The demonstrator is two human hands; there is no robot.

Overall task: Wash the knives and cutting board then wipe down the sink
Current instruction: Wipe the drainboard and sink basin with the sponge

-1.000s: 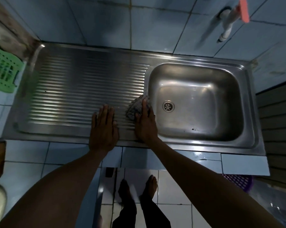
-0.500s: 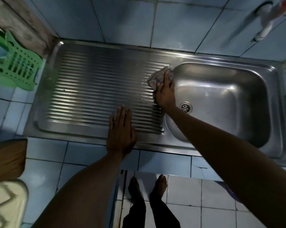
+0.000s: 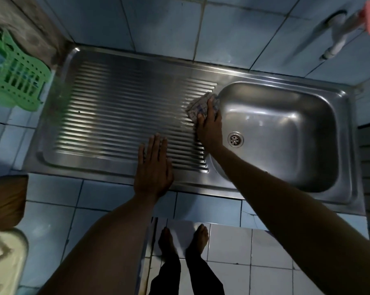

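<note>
Head view, looking down on a stainless steel sink (image 3: 348, 145) with a ribbed drainboard (image 3: 120, 116) on its left and a basin (image 3: 286, 133) on its right. The right hand (image 3: 208, 124) presses a checked cloth (image 3: 197, 106) flat against the drainboard's right end, just beside the basin's far-left corner; its fingers lie straight and close together on top of the cloth, not curled round it. The left hand (image 3: 153, 167) rests palm-down on the near edge of the drainboard, fingers straight and together, holding nothing; it appears to act as a brace.

No knives or cutting board show on the drainboard or in the basin, so the washing stage is judged complete and the wiping stage under way. A dark speck shows on the left of the drainboard, and the cloth sits at the right end only, so most of the ribbed area, the basin around the drain (image 3: 235, 139) and the rim probably remain to be wiped.

A green plastic rack (image 3: 18, 79) stands at far left; a white tap (image 3: 335, 45) with a pink handle projects from the tiled wall at far right. No brand, label or legible writing is visible anywhere.
</note>
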